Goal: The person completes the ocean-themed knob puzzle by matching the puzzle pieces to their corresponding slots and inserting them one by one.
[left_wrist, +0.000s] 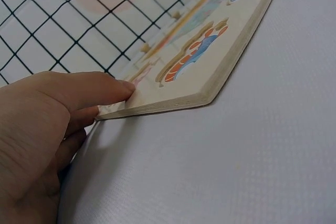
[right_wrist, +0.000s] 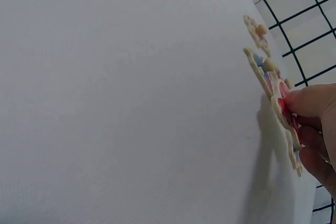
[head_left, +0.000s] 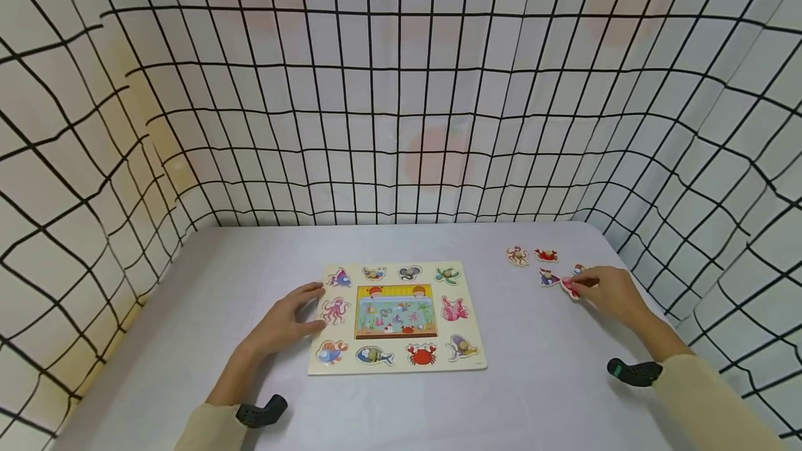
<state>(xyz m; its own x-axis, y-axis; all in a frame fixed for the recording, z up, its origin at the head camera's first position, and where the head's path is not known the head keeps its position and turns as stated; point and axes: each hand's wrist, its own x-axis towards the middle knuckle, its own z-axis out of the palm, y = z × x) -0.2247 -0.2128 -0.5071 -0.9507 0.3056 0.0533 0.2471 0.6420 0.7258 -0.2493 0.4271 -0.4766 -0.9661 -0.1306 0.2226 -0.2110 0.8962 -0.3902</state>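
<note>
Right grip [head_left: 610,291] pinches pink piece [right_wrist: 284,111] at fingertips [right_wrist: 310,162].

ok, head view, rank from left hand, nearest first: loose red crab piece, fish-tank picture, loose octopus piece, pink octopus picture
1. Pink octopus picture: left side of puzzle board, beside left hand
2. Fish-tank picture: board's middle
3. Loose octopus piece: off the board, to its right
4. Loose red crab piece: right of that octopus
</note>
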